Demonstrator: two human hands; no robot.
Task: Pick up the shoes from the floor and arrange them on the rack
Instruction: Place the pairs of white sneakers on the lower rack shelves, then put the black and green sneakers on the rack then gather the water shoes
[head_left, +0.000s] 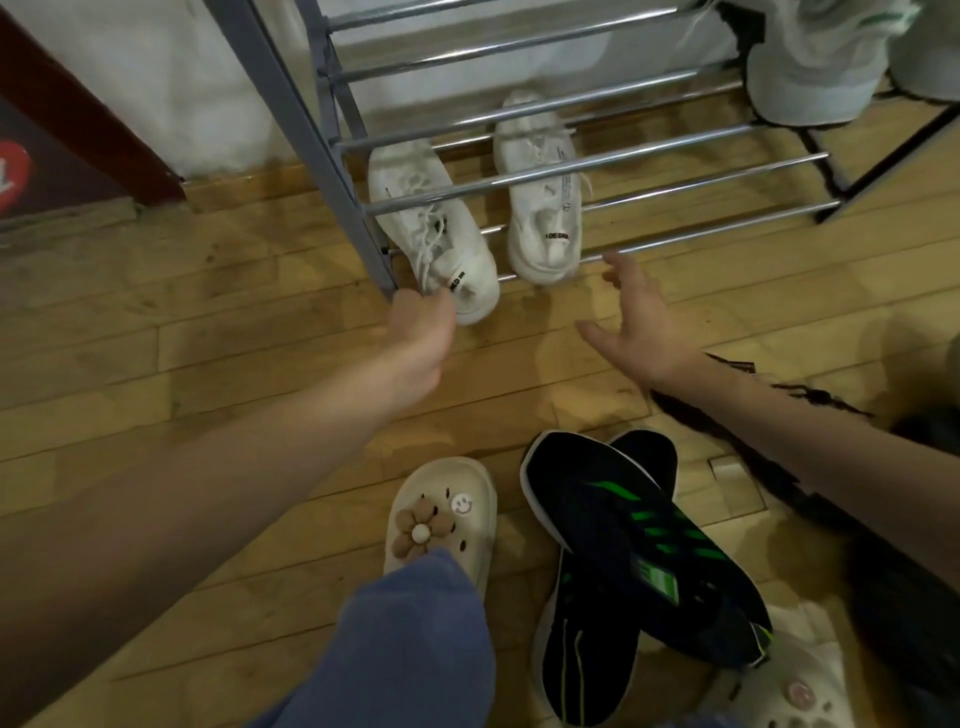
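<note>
Wooden floor (234, 332): plank boards, running under everything in your view.

Rack (597, 161): grey frame with chrome rails in tiers, standing on the floor ahead of you. A pale sneaker (821, 57) with green trim sits on an upper tier at the far right; its markings are too blurred to read.

Dark sneakers (639, 551): a navy pair with bright green stripes, on the floor by your feet, one lying crossed over the other. A green tag shows on the upper one; nothing on it is legible.

White sneakers, both on the lowest tier, heels toward you. The left white sneaker (436, 228) carries a black strip on its heel tab reading, in part, "ED". The right white sneaker (545, 208) shows a tab reading, in part, "DE GRA"; small print on its insole cannot be read.

Your left hand (421, 338): closed on the heel of the left white sneaker.

Your right hand (639, 317): fingers spread, empty, just short of the right white sneaker.

Beige clog (441, 514): worn on your foot, with flower and smiley charms.
</note>
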